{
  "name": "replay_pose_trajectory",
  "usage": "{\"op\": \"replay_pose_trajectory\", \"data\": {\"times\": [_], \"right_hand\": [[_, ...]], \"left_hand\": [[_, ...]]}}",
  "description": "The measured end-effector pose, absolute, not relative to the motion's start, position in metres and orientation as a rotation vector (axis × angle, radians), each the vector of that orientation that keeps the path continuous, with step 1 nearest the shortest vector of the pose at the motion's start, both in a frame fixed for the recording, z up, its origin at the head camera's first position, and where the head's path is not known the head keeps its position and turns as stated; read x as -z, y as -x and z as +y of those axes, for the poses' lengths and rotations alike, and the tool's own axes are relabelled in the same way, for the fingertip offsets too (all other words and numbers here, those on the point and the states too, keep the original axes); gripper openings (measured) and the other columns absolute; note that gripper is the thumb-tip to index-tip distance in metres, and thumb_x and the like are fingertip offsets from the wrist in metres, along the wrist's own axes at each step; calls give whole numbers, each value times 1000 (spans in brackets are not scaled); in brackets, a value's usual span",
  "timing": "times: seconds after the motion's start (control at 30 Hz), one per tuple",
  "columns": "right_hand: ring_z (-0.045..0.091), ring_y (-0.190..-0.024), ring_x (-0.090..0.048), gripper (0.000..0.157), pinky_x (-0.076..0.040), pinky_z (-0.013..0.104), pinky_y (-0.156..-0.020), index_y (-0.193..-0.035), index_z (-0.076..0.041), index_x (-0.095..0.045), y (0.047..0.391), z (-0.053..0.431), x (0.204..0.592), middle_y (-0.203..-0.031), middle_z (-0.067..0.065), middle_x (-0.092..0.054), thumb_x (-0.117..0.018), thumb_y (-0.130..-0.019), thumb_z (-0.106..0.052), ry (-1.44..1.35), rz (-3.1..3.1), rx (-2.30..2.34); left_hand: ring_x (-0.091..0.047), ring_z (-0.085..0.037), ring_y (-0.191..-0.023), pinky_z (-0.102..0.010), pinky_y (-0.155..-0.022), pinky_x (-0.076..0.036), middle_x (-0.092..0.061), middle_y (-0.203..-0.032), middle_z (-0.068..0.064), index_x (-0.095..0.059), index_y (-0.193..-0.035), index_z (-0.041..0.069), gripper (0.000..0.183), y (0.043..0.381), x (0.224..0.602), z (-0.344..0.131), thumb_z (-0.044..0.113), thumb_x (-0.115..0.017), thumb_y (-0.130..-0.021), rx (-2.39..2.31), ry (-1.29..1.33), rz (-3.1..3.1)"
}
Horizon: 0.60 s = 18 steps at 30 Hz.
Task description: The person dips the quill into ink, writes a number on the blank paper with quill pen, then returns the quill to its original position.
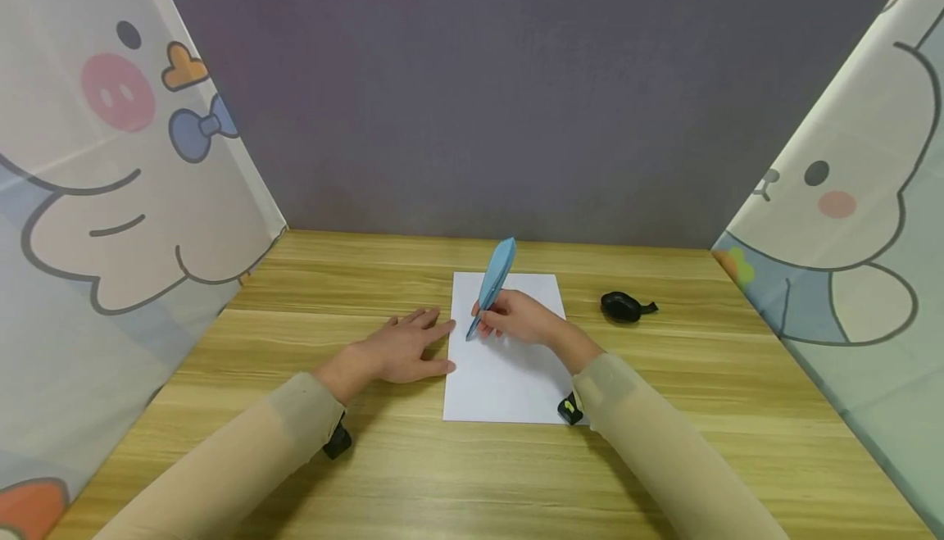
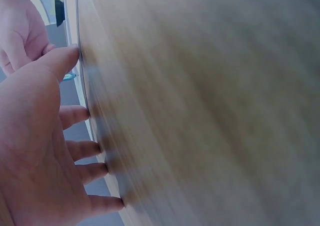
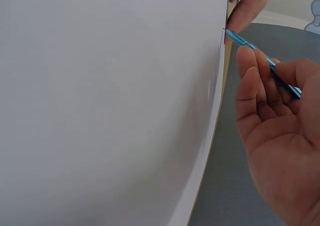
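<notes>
A white sheet of paper [image 1: 501,384] lies on the wooden table. Over its upper part my right hand [image 1: 519,317] pinches a blue feather-shaped pen [image 1: 496,274], its plume pointing up and its tip down at the sheet near the left edge. In the right wrist view the pen's slim blue barrel [image 3: 240,39] runs between thumb and fingers, and the tip meets the paper. My left hand [image 1: 406,347] rests with fingers spread on the table at the sheet's left edge, thumb and index tips at the paper's border. The left wrist view shows its fingers straight.
A small black rounded object [image 1: 621,306] with a short tail lies on the table [image 1: 701,360] to the right of the paper. A grey panel [image 1: 472,97] stands behind the table. Cartoon-printed cloths [image 1: 147,196] hang on both sides.
</notes>
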State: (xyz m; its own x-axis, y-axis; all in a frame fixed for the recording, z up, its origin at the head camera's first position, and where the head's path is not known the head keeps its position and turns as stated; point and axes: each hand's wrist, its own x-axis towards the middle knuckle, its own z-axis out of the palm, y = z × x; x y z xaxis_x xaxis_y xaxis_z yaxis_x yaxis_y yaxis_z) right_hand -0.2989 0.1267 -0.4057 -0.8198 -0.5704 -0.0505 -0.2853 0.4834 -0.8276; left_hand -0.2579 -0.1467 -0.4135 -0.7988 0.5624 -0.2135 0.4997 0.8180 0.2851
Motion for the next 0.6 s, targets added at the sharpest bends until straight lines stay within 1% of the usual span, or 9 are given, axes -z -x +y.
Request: {"op": "replay_pose_trajectory", "data": {"times": [0.23,0.6], "right_hand": [[21,-94,-73,28,-59,32,-79,-132,2,-71,294,128,405,-103,11,-80,-58,-115,-16,738,2393,1241],[18,-93,-74,25,-59,31,-79,-129,2,-71,288,128,406,-103,11,-80,-56,-115,-12,786,2370,1213]], "left_hand": [[-20,-46,-170,-77,-129,-25,-20,-183,-19,-31,-176,21,85,258,414,-147,68,-53,-109,-307,-806,2712],[-19,-46,-170,-77,-129,-24,-21,-183,-19,-32,-176,22,85,259,416,-148,69,-53,-108,-312,-805,2715]]}}
